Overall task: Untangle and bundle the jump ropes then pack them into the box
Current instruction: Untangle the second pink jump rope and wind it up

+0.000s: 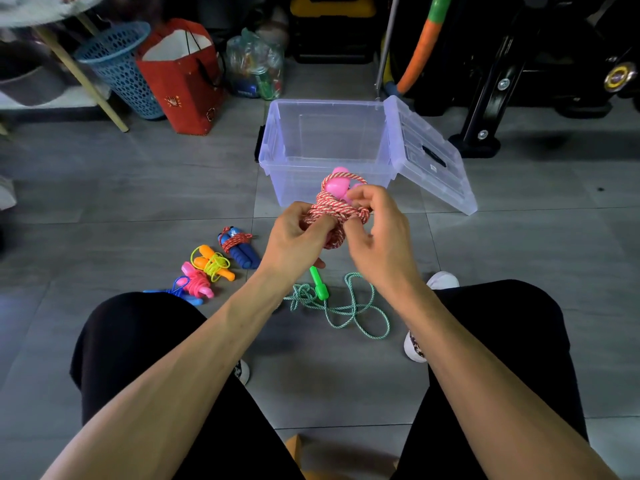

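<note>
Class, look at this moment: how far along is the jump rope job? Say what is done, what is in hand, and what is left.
Done: four bundles lie on the floor: blue-handled, orange-handled, pink, blue. In hand: the left hand and right hand are wrapping the red-and-white rope. Left: the green rope lies loose, and the clear box, lid open, looks empty, so no packing has begun.

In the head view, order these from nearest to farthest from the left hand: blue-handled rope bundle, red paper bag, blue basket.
From the left hand:
1. Blue-handled rope bundle, on the floor just to its left.
2. Red paper bag, far back left.
3. Blue basket, left of the bag.
</note>
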Available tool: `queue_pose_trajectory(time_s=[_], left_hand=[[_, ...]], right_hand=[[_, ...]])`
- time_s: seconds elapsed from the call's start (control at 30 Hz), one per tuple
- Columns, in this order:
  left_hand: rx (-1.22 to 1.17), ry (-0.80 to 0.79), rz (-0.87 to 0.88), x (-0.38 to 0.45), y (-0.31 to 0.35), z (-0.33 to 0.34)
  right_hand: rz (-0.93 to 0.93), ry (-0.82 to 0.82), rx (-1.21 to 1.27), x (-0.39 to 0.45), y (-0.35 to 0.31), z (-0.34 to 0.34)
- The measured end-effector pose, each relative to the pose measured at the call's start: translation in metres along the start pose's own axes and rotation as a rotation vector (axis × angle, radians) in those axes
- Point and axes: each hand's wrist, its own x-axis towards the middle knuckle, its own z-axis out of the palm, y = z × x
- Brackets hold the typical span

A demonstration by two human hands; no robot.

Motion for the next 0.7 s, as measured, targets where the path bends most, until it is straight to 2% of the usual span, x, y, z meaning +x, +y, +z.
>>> queue_pose_trajectory(time_s=[0.13, 0.27, 0.37, 0.5, 0.57, 0.7], left_hand=[[0.049, -0.015, -0.017, 0.005, 0.0, -0.005], [0.055, -0.026, -0.013, 0.007, -0.001, -0.009], [0.055, -0.041, -0.014, 0.006, -0.002, -0.01], [0.047, -0.073, -0.024, 0.005, -0.003, -0.011], [0.047, -0.095, -0.027, 0.004, -0.003, -0.009], [0.02, -0.139, -0.08, 0.002, -0.002, -0.007]], right_hand=[[0.144, -0.139, 0.188, 0.002, -0.003, -0.006], [0.229, -0.309, 0.272, 0.012, -0.004, -0.019], [0.256, -0.422, 0.358, 0.014, -0.006, -0.024], [0.243, -0.492, 0.361, 0.012, -0.005, -0.027], [0.189, -0.485, 0.284, 0.011, -0.004, -0.026], [0.094, -0.339, 0.104, 0.006, -0.006, -0.021]])
